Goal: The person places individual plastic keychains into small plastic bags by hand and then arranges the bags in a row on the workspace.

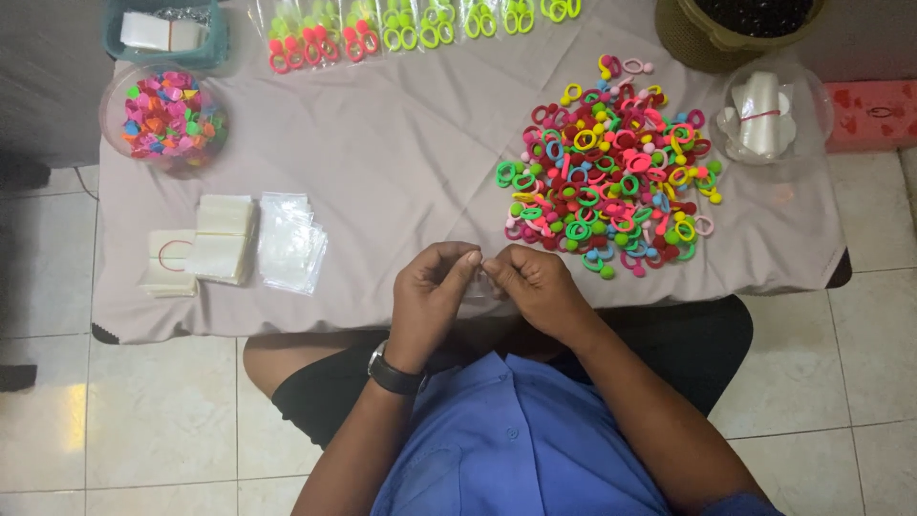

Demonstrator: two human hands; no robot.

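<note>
My left hand, with a black watch on its wrist, and my right hand meet fingertip to fingertip over the near edge of the cloth-covered table. Both pinch a small clear plastic bag that hangs between them; it is faint and hard to make out. Just beyond my right hand lies a big pile of colourful hair ties with small balls on them. To the left of my left hand sit stacks of clear little bags.
A clear bowl of colourful small pieces and a teal basket stand at the far left. Packed rows of hair ties line the far edge. A woven basket and a clear tub of rolled plastic sit at the right.
</note>
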